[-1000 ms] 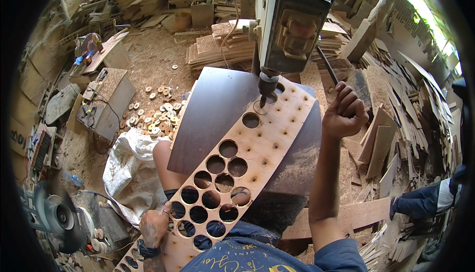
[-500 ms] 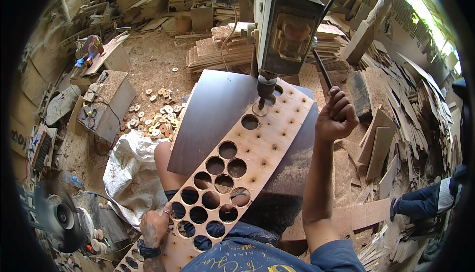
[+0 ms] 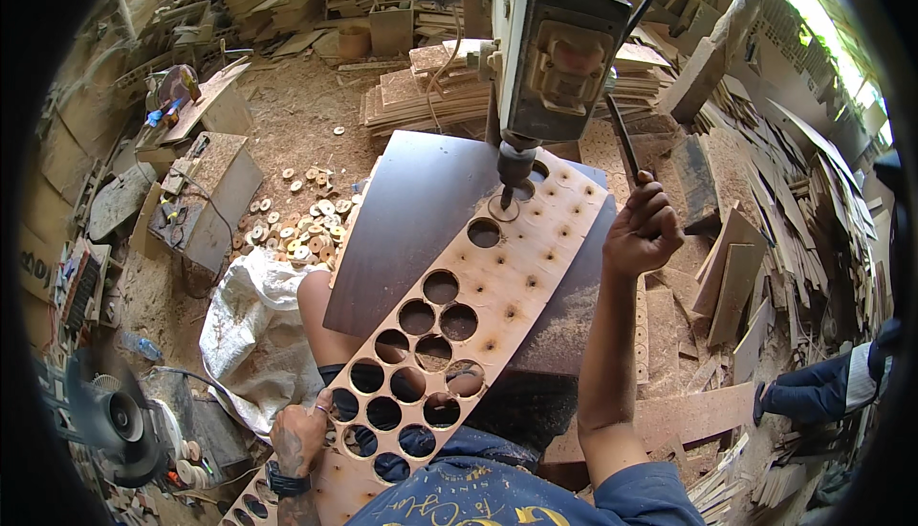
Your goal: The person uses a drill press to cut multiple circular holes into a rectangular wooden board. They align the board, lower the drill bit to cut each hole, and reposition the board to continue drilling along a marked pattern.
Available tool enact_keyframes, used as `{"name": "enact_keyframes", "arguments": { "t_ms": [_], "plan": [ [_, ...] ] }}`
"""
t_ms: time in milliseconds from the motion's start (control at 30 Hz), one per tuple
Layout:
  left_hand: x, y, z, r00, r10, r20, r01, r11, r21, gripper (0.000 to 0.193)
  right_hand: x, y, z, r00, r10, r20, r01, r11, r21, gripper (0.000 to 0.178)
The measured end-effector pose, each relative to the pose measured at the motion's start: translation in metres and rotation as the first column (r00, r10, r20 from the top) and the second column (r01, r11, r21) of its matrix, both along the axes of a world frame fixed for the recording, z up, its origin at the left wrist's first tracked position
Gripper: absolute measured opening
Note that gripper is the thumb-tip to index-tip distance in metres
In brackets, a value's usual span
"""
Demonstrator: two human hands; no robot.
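A long plywood board (image 3: 521, 282) with several round holes lies slantwise over a dark sheet (image 3: 411, 210) under a drill press (image 3: 550, 57). My left hand (image 3: 301, 435) grips the board's left edge near my lap, its thumb by the holes. My right hand (image 3: 643, 230) is closed round the end of the press's feed lever (image 3: 623, 139), right of the board. The spinning hole saw (image 3: 505, 196) meets the board near its far end, where a ring shows round it, just beyond a finished hole. Dark spots dot the uncut part of the board.
Cut wooden discs (image 3: 306, 230) lie heaped on the dusty floor at left, by a white sack (image 3: 258, 335). A fan (image 3: 115, 416) stands at lower left. Stacked boards (image 3: 421, 96) rise behind the press; offcuts (image 3: 765, 201) lean at right. Another person's leg (image 3: 813, 387) shows at far right.
My right hand has moved slightly down and left with the lever. My left hand and the board have hardly moved.
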State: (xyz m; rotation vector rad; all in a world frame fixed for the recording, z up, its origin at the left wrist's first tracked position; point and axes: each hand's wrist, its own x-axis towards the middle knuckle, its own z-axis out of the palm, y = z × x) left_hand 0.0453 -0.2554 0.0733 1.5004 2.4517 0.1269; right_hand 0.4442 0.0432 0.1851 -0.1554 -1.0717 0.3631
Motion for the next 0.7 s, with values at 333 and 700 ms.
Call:
{"name": "enact_keyframes", "arguments": {
  "t_ms": [333, 700],
  "plan": [
    [0.002, 0.000, 0.003, 0.999, 0.030, 0.022, -0.030, 0.999, -0.013, 0.049, 0.000, -0.001, -0.003, 1.000, -0.014, 0.011, 0.014, 0.999, -0.033, 0.038],
    [0.002, -0.005, 0.002, 0.998, 0.058, 0.034, -0.057, 0.998, -0.015, 0.055, -0.002, -0.005, 0.030, 0.999, 0.025, 0.039, -0.025, 1.000, 0.013, 0.036]
  ]
}}
